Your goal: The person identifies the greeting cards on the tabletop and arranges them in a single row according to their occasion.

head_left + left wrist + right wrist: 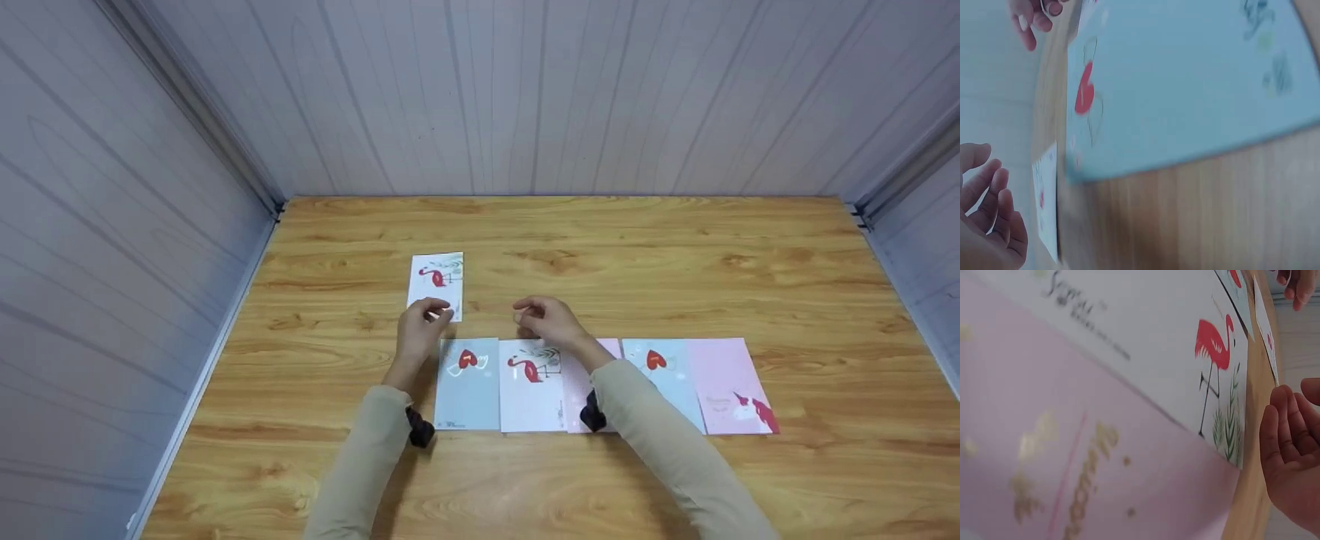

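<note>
My left hand [422,330] hovers over the lower edge of a white flamingo card [436,279], fingers loosely bent. In the left wrist view nothing shows between its fingers, and the card lies beyond them. Over the row of cards, my right hand [551,321] hangs with relaxed fingers and holds nothing. From left to right the row has a light blue heart card [466,397], a second white flamingo card [531,401], a pink card [576,386] partly hidden by the right wrist, another blue heart card [679,367] partly covered by the sleeve, and a pink unicorn card [724,367].
The cards lie flat on a wood-grain table [300,420]. Pale panel walls [495,97] stand at the back and on both sides. Each wrist carries a small black camera [420,431]. The flamingo card above the row sits apart from it, toward the back left.
</note>
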`<action>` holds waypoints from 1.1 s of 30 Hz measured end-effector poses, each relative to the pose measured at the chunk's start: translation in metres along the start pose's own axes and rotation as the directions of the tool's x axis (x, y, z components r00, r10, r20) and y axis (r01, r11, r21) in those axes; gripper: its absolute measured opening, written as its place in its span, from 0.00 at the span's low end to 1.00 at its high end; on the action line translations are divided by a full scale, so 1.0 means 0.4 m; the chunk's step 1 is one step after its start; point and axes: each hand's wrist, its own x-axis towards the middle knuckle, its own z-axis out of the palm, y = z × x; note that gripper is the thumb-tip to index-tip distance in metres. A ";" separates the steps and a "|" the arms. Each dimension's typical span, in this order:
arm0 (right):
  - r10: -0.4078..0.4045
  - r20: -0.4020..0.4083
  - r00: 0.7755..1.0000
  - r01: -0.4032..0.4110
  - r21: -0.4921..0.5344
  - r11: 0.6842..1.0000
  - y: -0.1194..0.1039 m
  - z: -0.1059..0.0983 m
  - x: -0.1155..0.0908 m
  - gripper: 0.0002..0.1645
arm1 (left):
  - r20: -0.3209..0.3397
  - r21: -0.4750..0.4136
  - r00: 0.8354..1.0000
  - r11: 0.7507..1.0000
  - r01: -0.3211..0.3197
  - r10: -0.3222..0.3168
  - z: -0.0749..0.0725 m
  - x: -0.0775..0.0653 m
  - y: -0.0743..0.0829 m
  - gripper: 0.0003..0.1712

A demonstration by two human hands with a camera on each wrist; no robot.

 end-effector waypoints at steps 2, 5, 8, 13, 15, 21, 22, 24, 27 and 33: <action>-0.018 -0.018 1.000 0.016 -0.073 0.997 0.004 -0.024 -0.012 0.16 | 0.034 0.020 0.997 0.997 -0.071 0.070 0.019 -0.011 0.011 0.09; -0.055 -0.039 0.998 0.048 -0.148 0.988 0.013 -0.052 -0.026 0.15 | 0.101 0.051 0.988 0.991 -0.126 0.120 0.041 -0.025 0.024 0.09; -0.076 -0.062 0.995 0.064 -0.186 0.981 0.026 -0.074 -0.038 0.14 | 0.165 0.070 0.980 0.989 -0.127 0.114 0.060 -0.036 0.032 0.09; -0.073 -0.102 0.992 0.051 -0.206 0.977 0.047 -0.097 -0.063 0.14 | 0.203 0.077 0.969 0.984 -0.161 0.143 0.090 -0.056 0.035 0.09; -0.080 -0.113 0.990 0.055 -0.206 0.977 0.056 -0.100 -0.069 0.13 | 0.208 0.085 0.965 0.980 -0.179 0.158 0.100 -0.061 0.033 0.08; -0.109 -0.140 0.984 0.069 -0.262 0.963 0.070 -0.098 -0.083 0.10 | 0.242 0.187 0.961 0.966 -0.179 0.131 0.127 -0.070 0.022 0.10; -0.109 -0.145 0.983 0.065 -0.279 0.958 0.071 -0.096 -0.086 0.10 | 0.245 0.203 0.961 0.963 -0.179 0.127 0.131 -0.071 0.020 0.10; -0.115 -0.150 0.982 0.063 -0.312 0.948 0.070 -0.094 -0.090 0.09 | 0.249 0.222 0.961 0.959 -0.177 0.120 0.137 -0.073 0.015 0.11; -0.113 -0.155 0.981 0.054 -0.340 0.939 0.071 -0.089 -0.094 0.09 | 0.246 0.238 0.963 0.956 -0.172 0.112 0.144 -0.076 0.008 0.11; -0.127 -0.149 0.981 0.065 -0.366 0.929 0.077 -0.087 -0.102 0.07 | 0.225 0.263 0.968 0.950 -0.170 0.111 0.153 -0.081 0.005 0.13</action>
